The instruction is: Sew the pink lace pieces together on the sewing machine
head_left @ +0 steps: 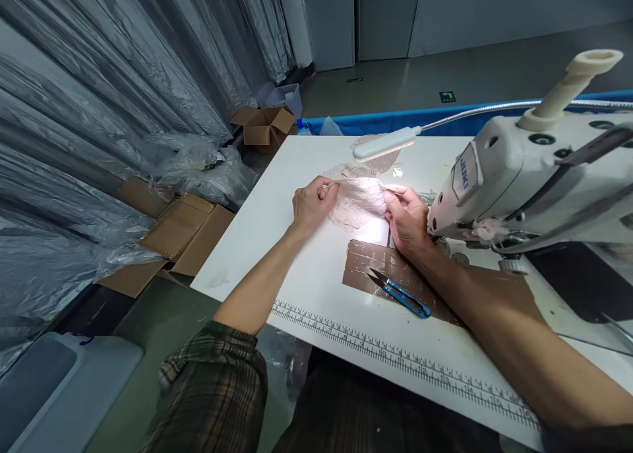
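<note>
A piece of pale pink lace fabric (360, 199) is stretched between my two hands over the white table, lit brightly by the lamp. My left hand (312, 204) pinches its upper left edge between thumb and fingers. At the right edge, close to the head of the sewing machine (499, 169), my right hand (406, 221) grips the lace. The needle area is partly hidden behind my right hand. Thread snips (399, 293) with blue handles lie on a brown plate (357, 268) in front of the lace.
A white lamp (386, 143) on a flexible metal neck hangs above more lace (380, 159). A printed ruler (395, 359) runs along the front edge of the table (247, 242). Cardboard boxes (185, 232) and plastic bags stand left on the floor, beside a plastic bin (74, 387).
</note>
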`<move>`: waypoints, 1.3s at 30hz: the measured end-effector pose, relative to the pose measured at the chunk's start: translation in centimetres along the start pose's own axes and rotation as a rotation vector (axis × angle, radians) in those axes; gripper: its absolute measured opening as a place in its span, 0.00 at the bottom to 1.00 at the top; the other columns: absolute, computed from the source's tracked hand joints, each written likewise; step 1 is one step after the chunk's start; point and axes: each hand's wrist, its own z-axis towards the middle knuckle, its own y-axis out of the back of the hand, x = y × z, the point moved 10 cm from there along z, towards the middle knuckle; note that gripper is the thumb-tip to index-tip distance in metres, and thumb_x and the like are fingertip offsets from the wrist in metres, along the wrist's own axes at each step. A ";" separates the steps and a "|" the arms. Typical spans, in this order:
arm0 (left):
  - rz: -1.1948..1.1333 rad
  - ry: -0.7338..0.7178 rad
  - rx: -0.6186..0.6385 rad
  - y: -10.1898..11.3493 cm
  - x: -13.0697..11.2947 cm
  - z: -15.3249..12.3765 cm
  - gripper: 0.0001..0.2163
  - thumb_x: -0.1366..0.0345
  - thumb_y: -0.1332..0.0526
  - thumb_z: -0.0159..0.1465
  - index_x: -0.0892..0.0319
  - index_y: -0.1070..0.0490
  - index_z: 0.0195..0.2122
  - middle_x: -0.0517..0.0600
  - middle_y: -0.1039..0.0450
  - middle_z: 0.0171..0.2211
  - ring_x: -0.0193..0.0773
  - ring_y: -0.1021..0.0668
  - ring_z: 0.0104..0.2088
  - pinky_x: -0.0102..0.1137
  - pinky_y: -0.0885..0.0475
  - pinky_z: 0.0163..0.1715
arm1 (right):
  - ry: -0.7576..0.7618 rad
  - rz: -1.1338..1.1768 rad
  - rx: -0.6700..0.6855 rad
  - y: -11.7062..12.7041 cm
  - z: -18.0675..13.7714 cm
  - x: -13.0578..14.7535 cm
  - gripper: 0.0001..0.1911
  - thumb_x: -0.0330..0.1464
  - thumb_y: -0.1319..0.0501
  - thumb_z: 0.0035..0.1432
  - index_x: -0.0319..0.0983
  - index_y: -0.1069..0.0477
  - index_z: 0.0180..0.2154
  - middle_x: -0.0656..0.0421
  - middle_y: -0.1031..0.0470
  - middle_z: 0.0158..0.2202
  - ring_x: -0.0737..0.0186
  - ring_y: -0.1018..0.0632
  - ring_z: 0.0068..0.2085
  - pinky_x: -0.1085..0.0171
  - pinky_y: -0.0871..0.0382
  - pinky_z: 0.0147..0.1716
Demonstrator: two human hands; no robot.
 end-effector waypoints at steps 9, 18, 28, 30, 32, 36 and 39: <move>-0.978 0.444 0.042 -3.6 3.3 -0.5 0.06 0.67 0.33 0.58 0.61 0.28 0.34 0.48 0.23 0.34 0.33 0.20 0.37 0.34 0.22 0.47 | 0.012 -0.060 0.004 0.2 0.2 0.0 0.05 0.30 0.34 0.43 0.43 0.27 0.27 0.63 0.24 0.28 0.64 0.24 0.32 0.61 0.24 0.38; -0.907 0.419 0.030 -3.5 2.9 -0.8 0.09 0.67 0.31 0.61 0.58 0.28 0.40 0.46 0.26 0.35 0.30 0.21 0.38 0.29 0.23 0.48 | -0.100 0.108 -0.019 0.9 0.8 -1.5 0.11 0.39 0.36 0.50 0.42 0.35 0.25 0.60 0.30 0.30 0.57 0.23 0.41 0.44 0.25 0.52; -0.923 0.457 0.023 -3.6 3.3 -1.0 0.08 0.68 0.34 0.61 0.58 0.28 0.41 0.46 0.25 0.34 0.29 0.21 0.36 0.30 0.24 0.47 | -0.153 0.116 -0.033 0.9 0.9 -2.1 0.17 0.49 0.37 0.51 0.43 0.32 0.28 0.58 0.26 0.34 0.56 0.23 0.43 0.49 0.25 0.51; -0.919 0.449 0.026 -3.5 3.3 -0.9 0.08 0.65 0.33 0.61 0.58 0.28 0.40 0.47 0.24 0.35 0.31 0.20 0.38 0.31 0.24 0.48 | -0.149 0.114 -0.027 0.9 0.9 -2.1 0.18 0.51 0.38 0.52 0.43 0.32 0.28 0.57 0.26 0.34 0.56 0.23 0.43 0.49 0.25 0.52; -0.920 0.431 0.028 -3.4 3.2 -0.7 0.08 0.62 0.33 0.62 0.58 0.28 0.39 0.48 0.23 0.36 0.34 0.20 0.41 0.33 0.24 0.49 | -0.142 0.106 -0.027 0.8 0.9 -2.1 0.19 0.52 0.39 0.53 0.42 0.33 0.29 0.57 0.26 0.35 0.56 0.23 0.43 0.47 0.25 0.52; -0.904 0.455 -0.003 -3.3 3.7 -0.8 0.08 0.60 0.34 0.64 0.58 0.27 0.40 0.49 0.23 0.35 0.34 0.19 0.42 0.33 0.23 0.50 | -0.143 0.097 -0.027 0.8 0.9 -2.0 0.20 0.52 0.40 0.56 0.42 0.34 0.30 0.55 0.27 0.38 0.55 0.22 0.43 0.43 0.25 0.52; -0.894 0.469 -0.025 -3.3 4.0 -0.9 0.08 0.63 0.32 0.64 0.59 0.27 0.40 0.48 0.23 0.37 0.31 0.20 0.39 0.31 0.23 0.49 | -0.164 0.106 -0.018 0.7 0.8 -2.1 0.20 0.52 0.41 0.57 0.42 0.34 0.30 0.53 0.26 0.39 0.54 0.22 0.43 0.41 0.25 0.51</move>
